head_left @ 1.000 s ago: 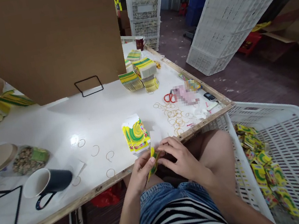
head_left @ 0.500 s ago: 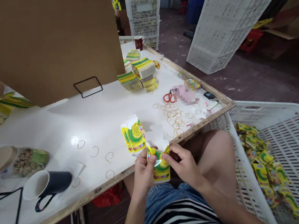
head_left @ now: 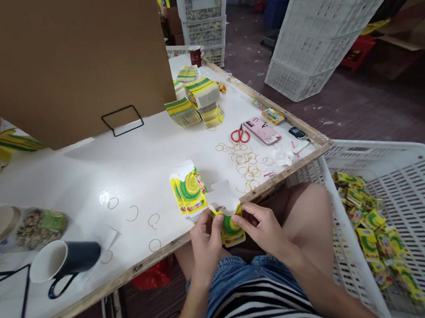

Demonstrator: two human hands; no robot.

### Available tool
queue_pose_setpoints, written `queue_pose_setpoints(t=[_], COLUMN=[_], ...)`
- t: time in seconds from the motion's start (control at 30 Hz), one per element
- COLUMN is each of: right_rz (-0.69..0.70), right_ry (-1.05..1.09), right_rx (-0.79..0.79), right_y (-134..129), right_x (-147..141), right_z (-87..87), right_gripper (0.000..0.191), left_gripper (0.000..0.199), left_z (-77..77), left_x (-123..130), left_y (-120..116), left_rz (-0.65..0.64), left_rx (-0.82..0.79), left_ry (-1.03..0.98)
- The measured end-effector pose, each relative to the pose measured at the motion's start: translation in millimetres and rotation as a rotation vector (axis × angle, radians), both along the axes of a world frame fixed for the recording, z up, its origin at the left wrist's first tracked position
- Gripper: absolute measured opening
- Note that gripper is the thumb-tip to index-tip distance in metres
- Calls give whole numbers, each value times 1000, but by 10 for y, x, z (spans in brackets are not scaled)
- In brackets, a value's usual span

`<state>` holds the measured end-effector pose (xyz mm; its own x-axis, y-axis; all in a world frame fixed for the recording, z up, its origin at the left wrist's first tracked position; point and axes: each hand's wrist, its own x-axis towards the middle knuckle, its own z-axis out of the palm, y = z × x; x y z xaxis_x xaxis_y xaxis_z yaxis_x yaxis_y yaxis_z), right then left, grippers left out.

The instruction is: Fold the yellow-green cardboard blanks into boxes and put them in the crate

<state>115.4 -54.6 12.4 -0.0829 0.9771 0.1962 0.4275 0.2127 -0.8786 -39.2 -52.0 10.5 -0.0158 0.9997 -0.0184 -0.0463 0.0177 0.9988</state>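
Note:
A small yellow-and-green carton (head_left: pixel 232 230) with white flaps spread at its top is pinched between my two hands, just off the table's front edge. My left hand (head_left: pixel 206 235) grips its left side with thumb and fingers. On the opposite side, my right hand (head_left: pixel 263 227) presses its thumb against the printed face, fingers curled behind. A few flat cartons (head_left: pixel 189 189) of the same print lie on the white table (head_left: pixel 89 186) just beyond my left hand. Rubber bands (head_left: pixel 247 166) are scattered to the right of them.
Bundled cartons (head_left: pixel 201 95) stand at the back. Red-handled scissors (head_left: pixel 240 135) and a pink phone (head_left: pixel 262 130) lie near the right edge. A dark mug (head_left: pixel 84 255) and a jar (head_left: pixel 39 229) are at left. A white crate (head_left: pixel 419 188) holding filled packets stands right of my legs.
The carton's printed face has turned flatter and its lower end sits higher. My hands stay at its two sides, with the thumbs slightly shifted.

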Motion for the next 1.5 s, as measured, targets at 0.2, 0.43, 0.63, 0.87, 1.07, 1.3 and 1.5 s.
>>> queue_pose_setpoints(t=[0.2,0.43,0.63,0.87,1.07,1.3,1.5], right_rz=[2,-139,25,70,175,169,73], right_ry=[67,225,431,428,397,308,340], right_rx=[-12,-79,-139,-103,-140,-81,24], right_y=[-12,11,16,-4,-16,-3,19], right_x=[-21,-21,80,198,298,278,229], right_z=[15,-16,-105,-106,38,139,59], right_gripper=[26,27,35,48,27,13,12], left_gripper=[26,37,49,69,52,39,82], left_z=[40,-53,-64,63,102,83,46], left_x=[51,65,51,-15,-93,-58,-45], left_y=[-4,-4,-25,-53,-54,-112,-117], left_rz=[101,-47,-117,-297,-448,-504,-454], left_rx=[-26,-77,-128,-89,-133,-213,-162], left_ry=[1,-126,-195,-164,-247,-305,-333])
